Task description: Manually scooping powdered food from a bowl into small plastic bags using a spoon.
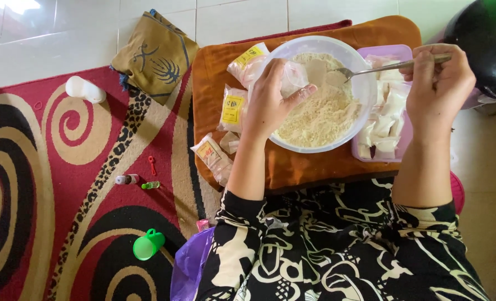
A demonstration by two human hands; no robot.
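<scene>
My left hand holds a small clear plastic bag open over a white bowl full of pale yellow powder. My right hand grips the handle of a metal spoon; its tip, carrying powder, points at the bag's mouth. The bowl rests on an orange board in front of my lap.
Three small filled packets with yellow labels lie on the board's left side. A pink tray of white packets sits right of the bowl. On the red patterned rug lie a green cup, small bottles and a white bottle.
</scene>
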